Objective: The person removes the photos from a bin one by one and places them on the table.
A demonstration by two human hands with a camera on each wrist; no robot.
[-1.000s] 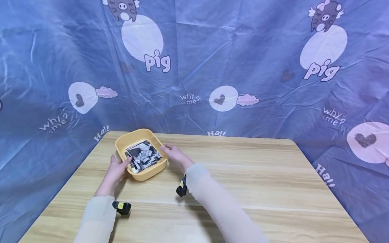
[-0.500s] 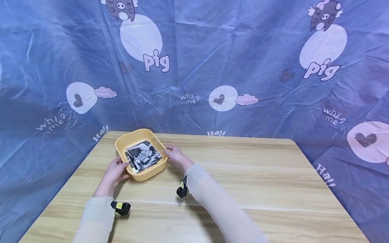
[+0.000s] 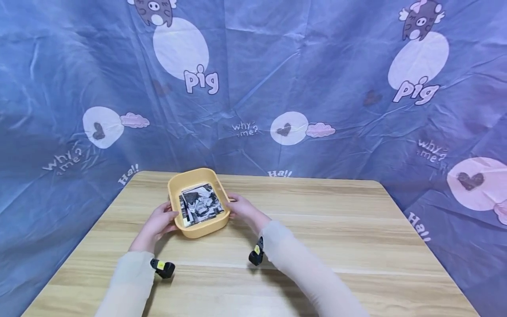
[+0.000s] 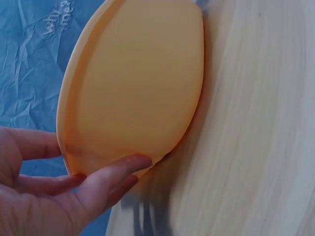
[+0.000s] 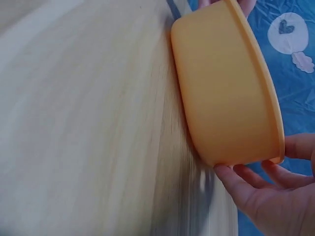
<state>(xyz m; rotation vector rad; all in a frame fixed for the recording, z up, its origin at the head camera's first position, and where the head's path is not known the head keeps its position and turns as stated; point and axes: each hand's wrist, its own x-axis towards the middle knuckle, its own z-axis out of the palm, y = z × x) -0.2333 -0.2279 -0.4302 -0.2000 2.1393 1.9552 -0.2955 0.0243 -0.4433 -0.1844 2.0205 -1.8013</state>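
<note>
A yellow plastic bin (image 3: 203, 229) with rounded corners stands on the table, left of centre and toward the back. Several flat black-and-white printed sheets (image 3: 203, 204) lie inside it, overlapping. My left hand (image 3: 158, 222) grips the bin's left side, one digit at the rim and others lower on the wall, as the left wrist view shows on the bin wall (image 4: 138, 73). On the opposite side my right hand (image 3: 244, 209) holds the bin the same way; in the right wrist view its fingers (image 5: 236, 184) touch the lower edge.
The wood-grain table (image 3: 317, 229) extends to the right and toward the front. Behind and beside it hangs a blue cloth (image 3: 253, 79) printed with pigs and words. A small black camera (image 3: 256, 252) sits on each wrist.
The bin has shifted to the right along the table, with both hands on it. Earlier, my left thumb lay over the rim near the sheets; then the left hand took hold of the side.
</note>
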